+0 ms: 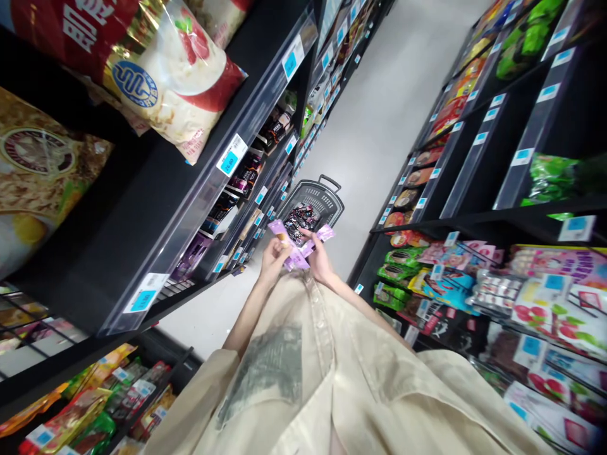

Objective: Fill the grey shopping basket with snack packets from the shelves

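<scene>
Flanking both hands, tall black shelves crowd with glossy crinkled bags; beyond them a grey mesh basket sits on pale smooth floor; left hand and right hand clasp flat purple packets.

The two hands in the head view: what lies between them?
In the head view, purple snack packets fill the gap between the left hand and the right hand; both hands hold them.

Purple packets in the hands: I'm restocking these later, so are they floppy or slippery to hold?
The purple packets look thin and flat, so probably light and bendy. Both the left hand and right hand hold them fanned out, so the glossy wrappers may slide apart.
</scene>
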A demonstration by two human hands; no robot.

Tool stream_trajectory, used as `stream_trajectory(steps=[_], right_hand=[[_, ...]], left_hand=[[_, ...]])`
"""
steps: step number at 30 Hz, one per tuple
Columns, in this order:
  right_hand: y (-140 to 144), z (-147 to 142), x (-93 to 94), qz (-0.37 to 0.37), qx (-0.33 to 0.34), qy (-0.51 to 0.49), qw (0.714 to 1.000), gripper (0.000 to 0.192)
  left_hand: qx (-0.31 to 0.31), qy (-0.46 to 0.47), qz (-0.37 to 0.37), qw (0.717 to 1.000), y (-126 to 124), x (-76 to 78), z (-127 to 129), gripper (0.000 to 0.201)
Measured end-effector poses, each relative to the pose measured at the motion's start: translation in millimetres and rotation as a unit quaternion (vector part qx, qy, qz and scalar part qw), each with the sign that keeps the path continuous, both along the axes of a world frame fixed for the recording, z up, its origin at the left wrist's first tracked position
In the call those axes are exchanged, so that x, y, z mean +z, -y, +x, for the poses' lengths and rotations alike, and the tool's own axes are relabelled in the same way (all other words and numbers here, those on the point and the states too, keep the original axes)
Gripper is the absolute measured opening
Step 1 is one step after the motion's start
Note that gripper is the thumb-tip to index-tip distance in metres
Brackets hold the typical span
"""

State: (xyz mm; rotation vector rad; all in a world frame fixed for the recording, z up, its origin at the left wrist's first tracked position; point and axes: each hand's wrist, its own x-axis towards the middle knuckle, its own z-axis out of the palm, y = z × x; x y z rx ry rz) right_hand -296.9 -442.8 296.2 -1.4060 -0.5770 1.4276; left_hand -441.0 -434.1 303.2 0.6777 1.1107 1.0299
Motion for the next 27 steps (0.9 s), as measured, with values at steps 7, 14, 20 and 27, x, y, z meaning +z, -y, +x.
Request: stream_trajectory(steps=[7, 14, 20, 27], right_hand=[[-7, 18, 2.7, -0.078, -0.035, -0.011, 0.996, 0.059], [-6, 15, 6.5, 0.002, 0.08, -0.003, 0.997, 0.048], [13, 19, 9.6, 0.295, 0.15, 0.323, 0.887, 0.022], [24, 19, -1.7, 0.382, 0.237, 0.392, 0.803, 0.03]], left_hand=[[0.047, 0.003, -0.026, 0.999, -15, 1.9, -31, 0.043], [0.035, -0.036, -0.113, 0.992, -5, -12.2, -50, 0.031], [0.063, 0.0, -0.15, 0.987, 14, -18.0, -42, 0.045], [0.047, 0.12, -0.145, 0.981, 23, 0.9, -26, 0.048]])
